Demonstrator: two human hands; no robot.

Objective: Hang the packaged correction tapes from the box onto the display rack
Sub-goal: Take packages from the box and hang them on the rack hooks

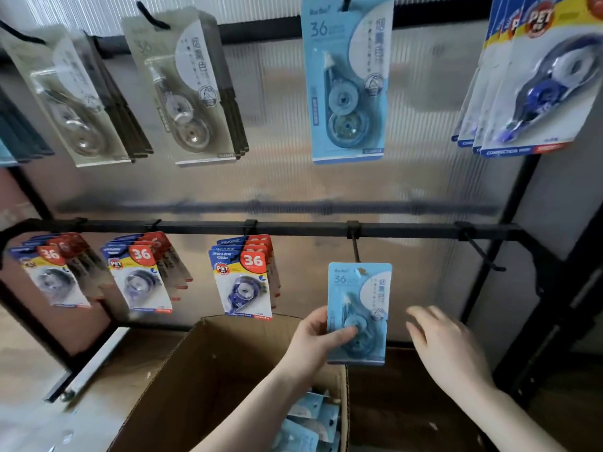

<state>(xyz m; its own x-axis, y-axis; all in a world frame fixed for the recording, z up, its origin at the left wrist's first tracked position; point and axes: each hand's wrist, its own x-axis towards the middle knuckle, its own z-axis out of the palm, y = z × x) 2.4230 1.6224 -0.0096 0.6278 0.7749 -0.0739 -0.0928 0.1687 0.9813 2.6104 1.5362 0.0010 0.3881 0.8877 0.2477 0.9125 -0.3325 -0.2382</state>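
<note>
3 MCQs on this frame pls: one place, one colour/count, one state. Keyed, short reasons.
1. Where is the held blue pack?
A. lying in the box
B. just below the bare hook on the lower bar
C. on the top bar

2. How many groups of red-and-yellow "36" packs hang on the lower bar?
A. one
B. three
C. five

3. What is the right hand doing?
A. gripping a pack
B. open, holding nothing
C. pressing on the box

Key:
1 B: the left hand holds the pack up with its top at the tip of the hook.
2 B: three groups hang left of that hook.
3 B: its fingers are spread beside the pack, apart from it.
</note>
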